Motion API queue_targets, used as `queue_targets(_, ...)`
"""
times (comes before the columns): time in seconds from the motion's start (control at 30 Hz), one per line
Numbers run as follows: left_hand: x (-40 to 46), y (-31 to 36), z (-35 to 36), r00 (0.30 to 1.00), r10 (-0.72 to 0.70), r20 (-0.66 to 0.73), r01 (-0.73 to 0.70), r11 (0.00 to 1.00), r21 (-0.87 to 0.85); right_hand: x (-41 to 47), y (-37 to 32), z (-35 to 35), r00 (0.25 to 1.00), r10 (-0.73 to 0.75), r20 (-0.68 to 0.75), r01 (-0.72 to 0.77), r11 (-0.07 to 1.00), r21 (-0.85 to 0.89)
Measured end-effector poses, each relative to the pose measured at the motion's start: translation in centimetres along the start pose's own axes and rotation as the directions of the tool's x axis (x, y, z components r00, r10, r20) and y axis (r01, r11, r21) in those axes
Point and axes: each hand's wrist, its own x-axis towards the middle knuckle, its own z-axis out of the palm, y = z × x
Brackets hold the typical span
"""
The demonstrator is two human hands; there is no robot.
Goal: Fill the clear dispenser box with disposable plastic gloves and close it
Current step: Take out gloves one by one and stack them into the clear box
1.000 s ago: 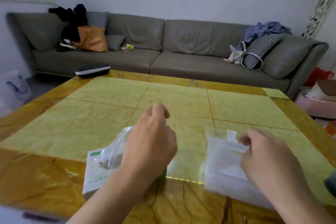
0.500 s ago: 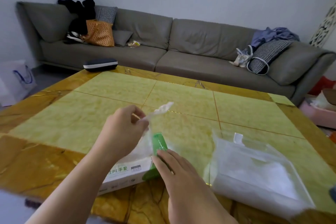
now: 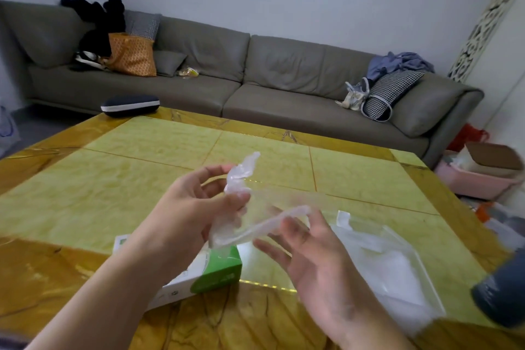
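My left hand (image 3: 193,207) grips a crumpled bunch of clear plastic gloves (image 3: 240,176) above the table. One glove stretches from that bunch to the right and lies across the spread fingers of my right hand (image 3: 312,253), which is palm up. Under my left hand lies the green and white glove carton (image 3: 216,271), with plastic trailing up out of it. The clear dispenser box (image 3: 397,239) sits on the table to the right of my right hand, with white gloves inside and a small tab at its far corner.
The yellow marble table (image 3: 142,179) stretches ahead. A dark case with a white stripe (image 3: 130,105) lies at its far left corner. A blurred dark grey-blue object (image 3: 502,293) stands at the right edge. A grey sofa (image 3: 284,85) is behind the table.
My left hand has lifted the gloves higher out of the carton. My right hand left the carton's green end and came up under the stretched glove, palm up.
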Motion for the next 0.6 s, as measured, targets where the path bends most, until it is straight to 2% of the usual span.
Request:
queue_targets(0.03, -0.1, -0.4, 0.3, 0.999, -0.022, 0.033, 0.021, 1.0, 0.006, -0.1, -0.4, -0.1, 0.999, 0.02, 0.032, -0.023, 0.996, 0.091)
queue_targets(0.07, -0.3, -0.7, 0.7, 0.997, -0.038, 0.065, 0.036, 0.999, 0.022, -0.3, -0.8, -0.2, 0.998, 0.034, 0.044, -0.039, 0.993, 0.113)
queue_targets(0.17, -0.5, -1.6, 1.6, 0.994, -0.051, 0.101, 0.031, 0.981, 0.19, -0.8, -1.9, -0.8, 0.999, 0.035, 0.016, -0.034, 0.999, -0.02)
queue_targets(0.27, -0.6, -2.4, 2.2, 0.993, -0.058, 0.107, 0.032, 0.972, 0.233, -0.9, -2.6, -0.9, 0.998, -0.048, -0.048, 0.038, 0.979, -0.201)
queue_targets(0.33, -0.7, -2.5, 2.5, 0.99, -0.069, 0.122, 0.047, 0.984, 0.175, -0.8, -2.5, -1.0, 0.984, -0.093, -0.154, 0.045, 0.955, -0.294)
queue_targets(0.43, -0.5, -2.3, 2.5, 0.984, -0.121, 0.13, 0.132, 0.988, -0.082, -0.7, -2.1, -1.3, 0.967, -0.075, -0.242, 0.018, 0.974, -0.227)
queue_targets(0.5, -0.4, -1.9, 2.3, 0.983, -0.133, 0.126, 0.158, 0.963, -0.217, -0.7, -2.2, -1.4, 0.966, -0.063, -0.249, 0.014, 0.981, -0.193)
queue_targets(0.57, -0.5, -1.4, 2.3, 0.98, -0.146, 0.138, 0.176, 0.954, -0.245, -0.7, -2.3, -1.5, 0.968, -0.055, -0.246, 0.012, 0.985, -0.174)
queue_targets(0.6, -0.7, -1.2, 2.5, 0.967, -0.171, 0.188, 0.21, 0.954, -0.213, -0.6, -2.3, -1.7, 0.968, -0.058, -0.244, 0.018, 0.987, -0.162)
